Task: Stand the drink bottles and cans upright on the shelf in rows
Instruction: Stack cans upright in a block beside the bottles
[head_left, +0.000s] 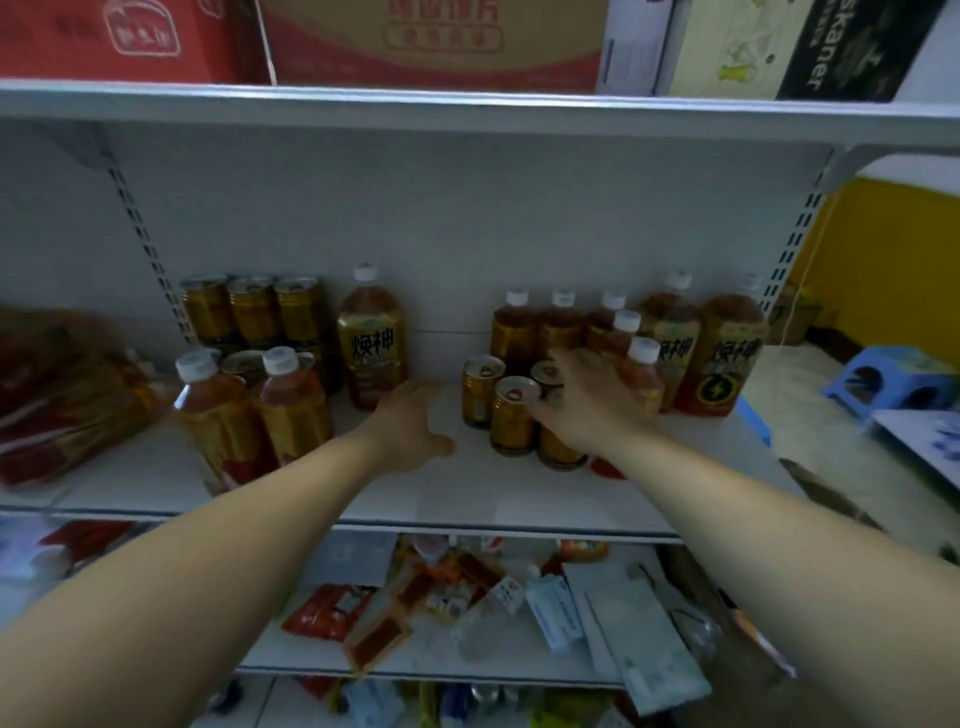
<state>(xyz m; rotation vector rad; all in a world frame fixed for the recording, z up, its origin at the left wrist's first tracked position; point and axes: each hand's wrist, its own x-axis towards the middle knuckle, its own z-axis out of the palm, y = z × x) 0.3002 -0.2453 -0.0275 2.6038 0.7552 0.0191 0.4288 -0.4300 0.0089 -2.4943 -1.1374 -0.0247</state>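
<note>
The white metal shelf (457, 499) in front of you carries all the drinks; cardboard cartons (431, 41) sit on the board above it.

Large tea bottles: one stands upright alone at centre back (371, 338). Two more stand upright side by side at the right end (672, 343), (727, 358).

Your left hand (410, 426) is released, fingers relaxed and holding nothing. It sits over the bare gap between the centre bottle and the right-hand cans.

Your right hand (587, 400) lies over the right can group with its fingers spread forward. It is blurred, so you cannot tell whether it grasps a can.

Small bottles: two stand upright at front left (218, 410), (293, 405). A cluster stands upright behind and beside your right hand, led by a white-capped one (641, 374).

Gold cans: one block is stacked against the back panel at left (254, 309). Two stand upright just left of your right hand (482, 389), (511, 415). One more stands under your right wrist (558, 447).
</note>
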